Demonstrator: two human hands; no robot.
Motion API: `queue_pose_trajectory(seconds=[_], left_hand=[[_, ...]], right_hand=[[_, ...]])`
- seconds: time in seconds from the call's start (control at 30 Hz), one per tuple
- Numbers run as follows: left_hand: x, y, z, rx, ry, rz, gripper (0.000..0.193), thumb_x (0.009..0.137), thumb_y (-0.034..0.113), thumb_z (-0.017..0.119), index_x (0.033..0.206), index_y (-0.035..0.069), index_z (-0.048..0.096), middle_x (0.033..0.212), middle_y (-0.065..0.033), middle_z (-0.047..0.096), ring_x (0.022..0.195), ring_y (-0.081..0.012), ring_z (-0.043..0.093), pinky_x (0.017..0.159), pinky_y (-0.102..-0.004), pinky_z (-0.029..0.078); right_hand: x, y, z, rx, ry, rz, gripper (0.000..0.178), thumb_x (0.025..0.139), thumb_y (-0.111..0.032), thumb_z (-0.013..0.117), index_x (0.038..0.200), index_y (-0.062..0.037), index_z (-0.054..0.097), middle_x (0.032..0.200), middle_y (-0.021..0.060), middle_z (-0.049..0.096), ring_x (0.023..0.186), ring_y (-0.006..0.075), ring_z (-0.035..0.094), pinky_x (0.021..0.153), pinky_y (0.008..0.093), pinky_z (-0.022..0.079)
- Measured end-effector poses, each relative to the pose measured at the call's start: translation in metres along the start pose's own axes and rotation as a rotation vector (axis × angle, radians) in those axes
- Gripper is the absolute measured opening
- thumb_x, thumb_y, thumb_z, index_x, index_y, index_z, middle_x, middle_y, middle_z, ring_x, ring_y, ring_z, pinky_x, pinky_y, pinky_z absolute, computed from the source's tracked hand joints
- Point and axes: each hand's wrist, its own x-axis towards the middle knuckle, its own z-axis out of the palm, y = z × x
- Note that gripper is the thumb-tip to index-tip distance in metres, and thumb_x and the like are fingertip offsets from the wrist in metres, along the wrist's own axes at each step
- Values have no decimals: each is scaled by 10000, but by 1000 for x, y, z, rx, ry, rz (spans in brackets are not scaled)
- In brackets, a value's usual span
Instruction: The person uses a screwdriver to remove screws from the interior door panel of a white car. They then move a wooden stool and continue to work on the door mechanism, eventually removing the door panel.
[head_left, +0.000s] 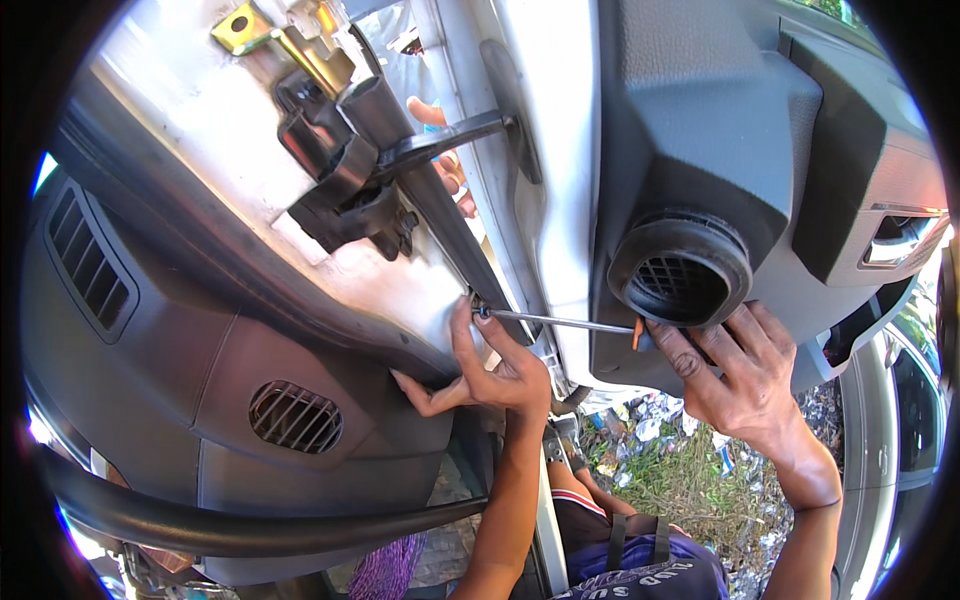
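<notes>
My right hand (740, 370) grips a screwdriver by its orange and dark handle (638, 334), just below a round black duct opening (685, 270) in the grey door trim. The long metal shaft (570, 322) runs leftward across the gap between the open car door and the white body pillar. At its tip, my left hand (505, 375) pinches a small dark screw (482, 310) between thumb and index finger, against the pillar edge. My other left fingers are spread toward the dashboard. The screw is mostly hidden by my fingertips.
A black door check arm (445, 140) spans the gap above, near a brass-coloured hinge bracket (290, 45). Another person's hand (450, 170) shows through the gap. The dashboard (150, 350) and steering wheel (260, 525) lie left; littered grass (690, 470) and a parked car (880, 450) lie right.
</notes>
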Motion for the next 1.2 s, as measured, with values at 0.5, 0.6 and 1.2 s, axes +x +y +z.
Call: queue_pose_trajectory(seconds=[0.5, 0.6, 1.2], left_hand=[[3, 4, 3, -28, 93, -32, 128, 937, 101, 688, 1040, 59, 750, 1215, -181, 614, 1344, -415, 242, 1134, -574, 192], [0, 0, 4, 2, 84, -8, 118, 933, 111, 696, 1021, 56, 752, 1270, -210, 558, 1342, -422, 255, 1130, -582, 197], [-1, 1, 2, 27, 48, 72, 201, 1002, 177, 607, 1110, 24, 680, 1217, -150, 608, 1349, -409, 219, 1171, -643, 113]], right_hand=[[1, -1, -3, -16, 5, -28, 578, 614, -133, 658, 1183, -73, 734, 916, 45, 660, 805, 219, 613, 661, 373, 472], [0, -1, -3, -16, 7, -27, 576, 623, -139, 657, 1191, -70, 730, 907, 43, 653, 795, 220, 609, 658, 374, 470], [-1, -1, -1, -5, 13, -27, 566, 623, -84, 664, 1184, -71, 734, 908, 40, 656, 769, 214, 606, 632, 362, 466]])
